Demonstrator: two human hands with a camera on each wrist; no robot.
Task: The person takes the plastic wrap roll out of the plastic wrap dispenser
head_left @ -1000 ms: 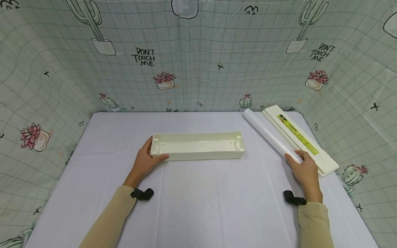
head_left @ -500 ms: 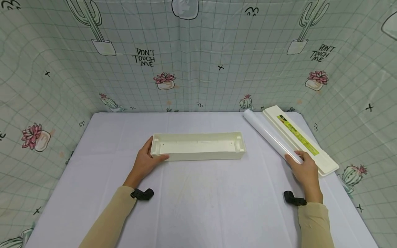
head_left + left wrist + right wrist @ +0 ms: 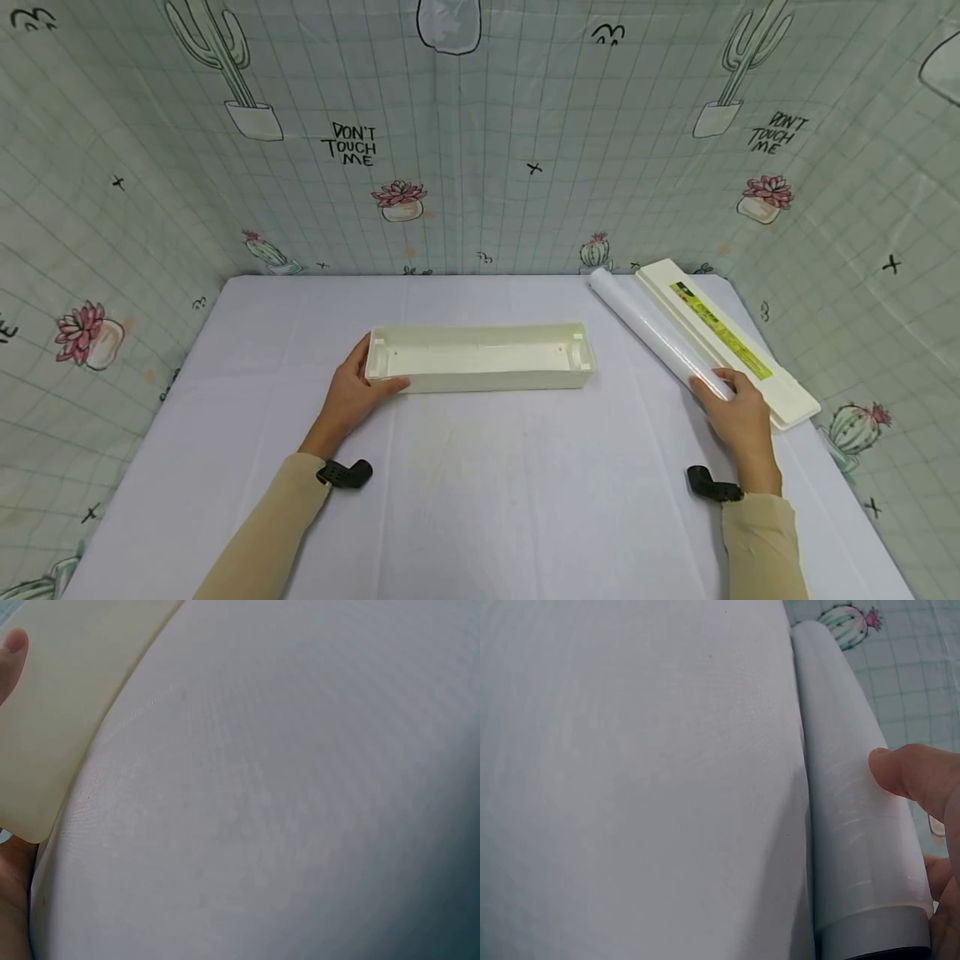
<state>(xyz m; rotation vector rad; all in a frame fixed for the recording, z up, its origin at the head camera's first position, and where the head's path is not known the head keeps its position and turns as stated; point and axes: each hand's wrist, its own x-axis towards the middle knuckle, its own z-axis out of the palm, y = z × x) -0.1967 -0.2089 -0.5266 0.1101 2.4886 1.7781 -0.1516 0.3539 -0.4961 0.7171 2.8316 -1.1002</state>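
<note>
My left hand (image 3: 352,400) grips the left end of a long, open cream plastic box (image 3: 495,382), thumb along its front wall and fingers at the end. In the left wrist view, the thumb (image 3: 10,664) presses the smooth box side (image 3: 82,682). On the right, my right hand (image 3: 741,417) holds the near end of a roll of cling film (image 3: 652,329) that lies slantwise on the table. Up close in the right wrist view, the thumb (image 3: 907,774) rests over the glossy wrapped film (image 3: 855,795), with the grey core end showing below.
Beside the roll, to its right, lies a long cream lid (image 3: 789,402) with a yellow-green label (image 3: 720,329). A white cloth covers the table (image 3: 487,500). Behind and around it hangs a checked curtain (image 3: 480,125) printed with cacti.
</note>
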